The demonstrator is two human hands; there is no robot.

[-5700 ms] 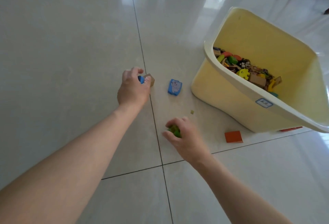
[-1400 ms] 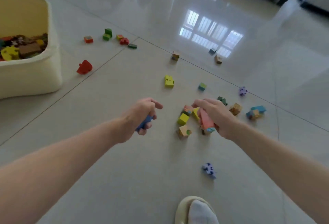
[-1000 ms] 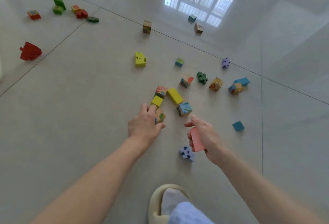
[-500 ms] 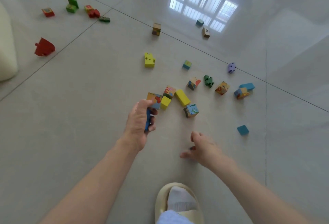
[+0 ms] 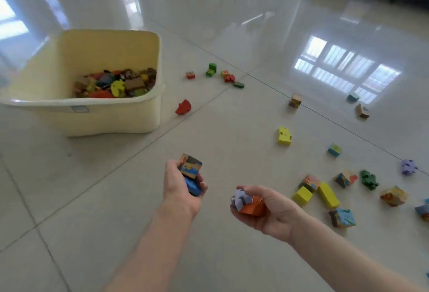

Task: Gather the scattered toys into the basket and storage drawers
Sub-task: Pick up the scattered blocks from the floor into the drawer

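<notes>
Left hand [image 5: 183, 187] grips a picture cube [image 5: 190, 166] and blue block [image 5: 193, 186]; right hand [image 5: 262, 208] holds purple and orange pieces, fingers curled; stacked loosely, one could drop short of the basket [image 5: 92, 115]

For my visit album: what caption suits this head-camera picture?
Both hands full: left hand holds a picture cube, right hand a purple piece, near the yellow bin.
</notes>
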